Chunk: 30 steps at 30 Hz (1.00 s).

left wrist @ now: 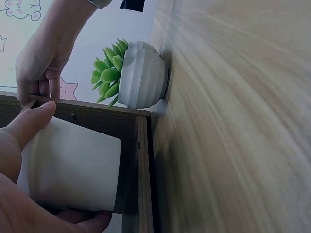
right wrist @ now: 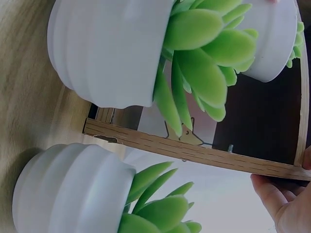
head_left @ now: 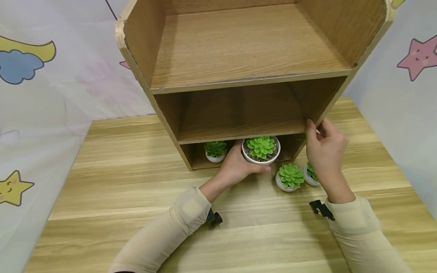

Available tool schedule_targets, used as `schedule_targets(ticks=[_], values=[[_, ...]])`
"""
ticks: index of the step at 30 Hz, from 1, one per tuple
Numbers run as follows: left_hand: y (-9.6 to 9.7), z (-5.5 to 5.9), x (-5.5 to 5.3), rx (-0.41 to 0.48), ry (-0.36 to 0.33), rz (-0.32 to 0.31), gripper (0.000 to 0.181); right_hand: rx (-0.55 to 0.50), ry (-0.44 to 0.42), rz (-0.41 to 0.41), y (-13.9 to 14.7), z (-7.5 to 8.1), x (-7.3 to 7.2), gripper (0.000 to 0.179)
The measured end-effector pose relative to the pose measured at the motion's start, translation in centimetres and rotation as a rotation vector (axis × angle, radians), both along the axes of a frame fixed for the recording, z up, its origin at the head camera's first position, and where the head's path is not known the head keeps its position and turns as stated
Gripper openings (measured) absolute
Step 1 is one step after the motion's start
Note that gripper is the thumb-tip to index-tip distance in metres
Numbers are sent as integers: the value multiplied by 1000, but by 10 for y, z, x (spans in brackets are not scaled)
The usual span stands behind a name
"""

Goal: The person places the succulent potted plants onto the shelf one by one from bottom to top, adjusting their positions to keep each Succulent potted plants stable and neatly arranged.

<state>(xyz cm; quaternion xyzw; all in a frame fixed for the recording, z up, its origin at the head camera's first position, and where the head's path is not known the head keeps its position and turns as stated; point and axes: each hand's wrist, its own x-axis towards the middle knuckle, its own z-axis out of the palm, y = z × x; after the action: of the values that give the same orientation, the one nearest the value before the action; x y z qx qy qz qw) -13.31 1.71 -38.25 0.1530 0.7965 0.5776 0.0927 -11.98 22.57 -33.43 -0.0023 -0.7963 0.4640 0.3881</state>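
My left hand point(head_left: 235, 165) grips a smooth white pot point(left wrist: 77, 167) with a green succulent point(head_left: 261, 147) in gravel. This pot is at the mouth of the wooden shelf unit's point(head_left: 252, 45) bottom compartment, slightly tilted in the left wrist view. Thumb and fingers of my right hand point(head_left: 326, 151) pinch the front edge of the unit's right side panel. Inside the bottom compartment, on the left, sits another potted succulent point(head_left: 216, 149). Below my right hand, two succulents in ribbed white pots point(right wrist: 112, 48) stand on the table, the farther one partly hidden by that hand.
The unit stands on a wood-grain table point(head_left: 112, 197), its middle and top shelves above the held pot. Pale curtains point(head_left: 68, 87) printed with stars and clouds hang around the table. A black clip point(head_left: 321, 209) hangs at each sleeve cuff.
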Motion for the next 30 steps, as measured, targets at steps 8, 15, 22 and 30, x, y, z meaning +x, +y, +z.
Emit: schedule_targets(ticks=[8,15,22,30], values=[[6,-2,-2,-38,-19,20,96,-11,5,0,1,1,4,18],[9,0,-4,-42,-49,32,93,-9,10,-11,3,-2,3,18],[9,-3,-8,-7,-53,41,91,-7,6,-13,9,-12,-4,16],[12,-7,-12,-8,-48,55,92,5,12,0,10,-12,-6,16]])
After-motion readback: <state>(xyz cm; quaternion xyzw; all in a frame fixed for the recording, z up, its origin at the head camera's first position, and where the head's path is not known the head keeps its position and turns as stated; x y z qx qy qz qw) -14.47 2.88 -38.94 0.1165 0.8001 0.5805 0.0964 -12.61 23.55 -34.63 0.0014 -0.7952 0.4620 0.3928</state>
